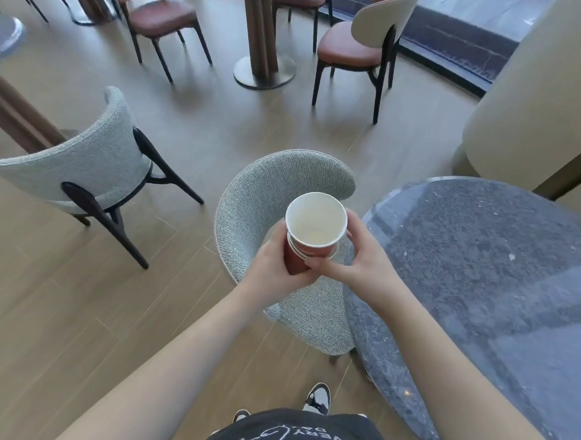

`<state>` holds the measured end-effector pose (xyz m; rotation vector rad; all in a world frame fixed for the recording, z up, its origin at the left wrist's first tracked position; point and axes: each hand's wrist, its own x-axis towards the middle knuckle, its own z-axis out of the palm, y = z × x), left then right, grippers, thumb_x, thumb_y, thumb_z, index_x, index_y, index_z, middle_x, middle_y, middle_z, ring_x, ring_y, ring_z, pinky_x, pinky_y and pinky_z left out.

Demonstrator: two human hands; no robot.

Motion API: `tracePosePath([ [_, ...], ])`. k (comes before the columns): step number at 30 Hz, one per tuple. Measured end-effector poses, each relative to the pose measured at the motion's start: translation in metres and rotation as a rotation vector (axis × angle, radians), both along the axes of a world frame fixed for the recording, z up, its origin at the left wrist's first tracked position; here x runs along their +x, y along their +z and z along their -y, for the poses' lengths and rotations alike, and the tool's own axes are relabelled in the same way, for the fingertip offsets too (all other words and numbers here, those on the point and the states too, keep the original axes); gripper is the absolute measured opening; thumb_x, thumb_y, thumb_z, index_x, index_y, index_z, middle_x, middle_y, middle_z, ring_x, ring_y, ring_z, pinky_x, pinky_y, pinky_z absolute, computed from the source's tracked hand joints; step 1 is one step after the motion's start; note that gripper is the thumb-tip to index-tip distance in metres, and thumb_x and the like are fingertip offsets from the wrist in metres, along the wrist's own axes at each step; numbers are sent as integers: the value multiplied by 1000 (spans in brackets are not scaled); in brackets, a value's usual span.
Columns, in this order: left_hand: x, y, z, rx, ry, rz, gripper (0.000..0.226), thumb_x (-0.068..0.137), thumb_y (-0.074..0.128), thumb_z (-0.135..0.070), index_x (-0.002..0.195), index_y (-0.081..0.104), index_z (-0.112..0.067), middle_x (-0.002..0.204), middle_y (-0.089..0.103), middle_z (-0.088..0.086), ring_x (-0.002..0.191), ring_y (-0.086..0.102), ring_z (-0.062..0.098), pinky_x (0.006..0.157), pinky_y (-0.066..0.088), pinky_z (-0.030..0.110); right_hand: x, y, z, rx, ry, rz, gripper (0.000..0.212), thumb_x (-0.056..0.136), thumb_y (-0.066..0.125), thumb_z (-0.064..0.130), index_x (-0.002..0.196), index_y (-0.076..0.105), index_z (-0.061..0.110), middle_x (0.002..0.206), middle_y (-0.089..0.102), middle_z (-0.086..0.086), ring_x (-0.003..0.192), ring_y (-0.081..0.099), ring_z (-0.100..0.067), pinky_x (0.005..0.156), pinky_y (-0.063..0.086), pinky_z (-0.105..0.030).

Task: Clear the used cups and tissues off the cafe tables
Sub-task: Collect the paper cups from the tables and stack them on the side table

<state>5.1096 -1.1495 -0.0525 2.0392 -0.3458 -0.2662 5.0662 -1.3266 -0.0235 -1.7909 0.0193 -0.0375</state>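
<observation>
I hold a stack of red paper cups (310, 236) with white insides upright in front of me, above a grey fabric chair (260, 198). The top cup sits nested in a lower one, whose white rim shows just beneath it. My left hand (273, 269) wraps the lower red wall from the left. My right hand (357, 260) grips the stack from the right, thumb across the front. The top cup looks empty. No tissue is visible.
A dark speckled round table (481, 280) lies to my right, its top bare. A second grey chair (83, 172) stands to the left. Brown chairs (358, 51) and another round table (262, 33) are farther back. A large beige column (541, 98) rises at the right.
</observation>
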Motion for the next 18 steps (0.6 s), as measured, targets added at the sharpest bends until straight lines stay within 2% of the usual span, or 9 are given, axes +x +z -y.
tracePosePath([
  [2,0,0,-6,-18,-7,-6,83,59,78,-58,133,42,-43,129,64,-7,116,61,10,95,47,18,3,2,-3,20,29,31,96,65,90,49,146,38,45,147,49,20,141,42,-5,119,32,-41],
  [3,0,-1,-9,-28,-10,-11,87,60,77,-59,136,43,-39,131,64,-7,120,61,13,99,49,26,5,4,-6,29,40,48,101,64,89,53,148,34,46,150,46,20,143,40,-6,119,31,-41],
  [5,0,0,-15,-40,4,-20,91,60,78,-60,139,45,-33,127,66,-10,118,63,13,100,51,33,9,8,-10,41,62,91,106,66,86,59,153,27,43,154,42,18,145,37,-9,119,31,-41],
  [9,-1,-1,-24,-51,47,-29,87,62,81,-58,138,47,-36,120,67,-20,114,63,2,96,52,27,15,13,-21,44,95,119,95,79,73,63,156,25,35,157,39,12,147,35,-12,117,32,-38],
  [11,-2,0,-26,-51,56,-23,86,62,82,-56,138,47,-36,120,67,-22,112,64,0,94,52,24,17,13,-27,-12,123,91,83,83,69,58,153,29,37,156,41,16,144,37,-4,116,32,-29],
  [13,-2,1,-26,-51,64,-13,86,61,82,-50,138,46,-36,120,69,-15,111,66,5,93,53,26,19,10,-34,-126,165,60,75,86,67,53,152,35,35,151,42,19,139,37,6,113,30,-16],
  [15,-1,1,-27,-47,72,-3,84,62,83,-39,136,44,-46,120,69,-13,110,66,6,92,54,28,21,5,-40,-228,193,66,68,90,67,43,151,39,26,150,39,19,139,32,12,111,24,-8],
  [18,1,-2,-31,-32,90,29,84,64,84,-27,124,42,-67,117,68,-18,107,65,-3,88,53,20,23,-1,-47,-253,196,69,62,95,67,32,151,41,21,150,37,18,139,30,13,109,20,-5],
])
